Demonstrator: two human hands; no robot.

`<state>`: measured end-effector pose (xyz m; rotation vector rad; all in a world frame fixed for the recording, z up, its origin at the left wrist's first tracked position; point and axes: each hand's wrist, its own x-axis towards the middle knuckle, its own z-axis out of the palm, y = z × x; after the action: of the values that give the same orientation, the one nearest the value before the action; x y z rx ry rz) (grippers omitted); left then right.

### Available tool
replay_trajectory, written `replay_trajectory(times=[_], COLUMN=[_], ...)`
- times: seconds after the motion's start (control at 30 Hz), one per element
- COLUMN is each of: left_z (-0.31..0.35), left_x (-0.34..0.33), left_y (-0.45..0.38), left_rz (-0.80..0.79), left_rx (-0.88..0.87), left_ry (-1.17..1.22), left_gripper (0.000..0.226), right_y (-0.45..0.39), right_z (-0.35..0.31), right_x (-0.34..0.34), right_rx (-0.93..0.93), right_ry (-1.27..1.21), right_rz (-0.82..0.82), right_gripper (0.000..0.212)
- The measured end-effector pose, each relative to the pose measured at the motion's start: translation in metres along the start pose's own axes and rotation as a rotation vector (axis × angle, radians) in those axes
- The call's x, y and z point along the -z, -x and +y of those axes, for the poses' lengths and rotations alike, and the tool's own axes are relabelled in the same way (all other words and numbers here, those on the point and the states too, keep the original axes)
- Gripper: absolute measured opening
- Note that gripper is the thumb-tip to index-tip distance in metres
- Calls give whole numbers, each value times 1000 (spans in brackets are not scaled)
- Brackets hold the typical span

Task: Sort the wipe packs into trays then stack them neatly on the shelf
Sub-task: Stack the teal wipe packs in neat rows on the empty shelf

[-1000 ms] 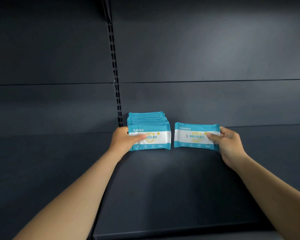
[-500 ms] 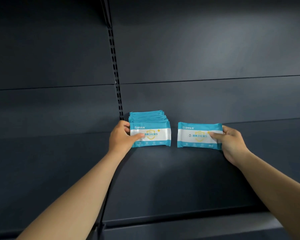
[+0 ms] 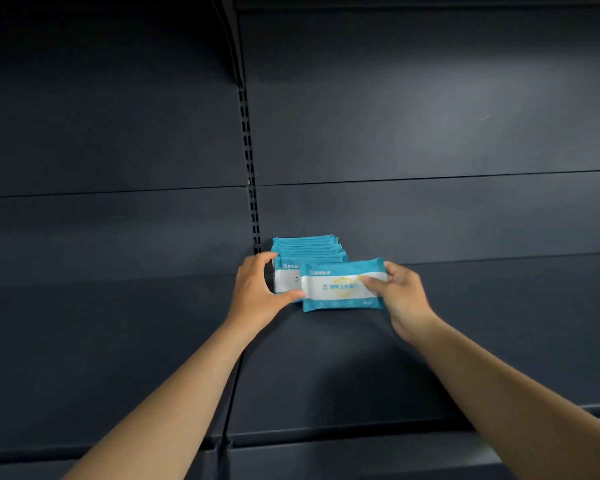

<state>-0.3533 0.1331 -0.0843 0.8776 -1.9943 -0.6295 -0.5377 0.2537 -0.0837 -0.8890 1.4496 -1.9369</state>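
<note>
A row of several teal-and-white wipe packs [image 3: 307, 249] stands upright on the dark shelf [image 3: 326, 368], against the back panel beside the slotted upright. My left hand [image 3: 257, 292] grips the left end of the row's front pack, thumb low and fingers over the top. A single wipe pack [image 3: 340, 289] overlaps the front of the row; my right hand [image 3: 397, 292] pinches its right end, thumb across the face. Part of the row's front pack is hidden behind it.
The slotted metal upright [image 3: 248, 161] runs up the dark back panel [image 3: 430, 133] just left of the row. The shelf's front lip [image 3: 361, 436] lies below my forearms. An adjoining shelf section [image 3: 101, 341] extends to the left.
My right hand has carried the single pack leftward from its spot beside the row until it overlaps the front pack. My left hand has stayed at the row's left end.
</note>
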Motion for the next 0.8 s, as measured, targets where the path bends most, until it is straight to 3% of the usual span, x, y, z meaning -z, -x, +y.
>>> replay_trajectory(times=[0.4,0.6,0.8], left_z=[2,-4,-9], left_x=[-9,-19,-22], left_y=[-21,-23,-20], left_rz=[-109,-87,-47], left_rx=[-185,-191,-173], left_ry=[-348,-373,-369], left_gripper=[82,75,74], right_y=[-17,-26,-32], right_z=[15,18,25], right_x=[-26,-28,-28], right_rx=[181,239,248], right_ry=[405,558,554], right_rz=[0,20,47], right_gripper=[16,22,34])
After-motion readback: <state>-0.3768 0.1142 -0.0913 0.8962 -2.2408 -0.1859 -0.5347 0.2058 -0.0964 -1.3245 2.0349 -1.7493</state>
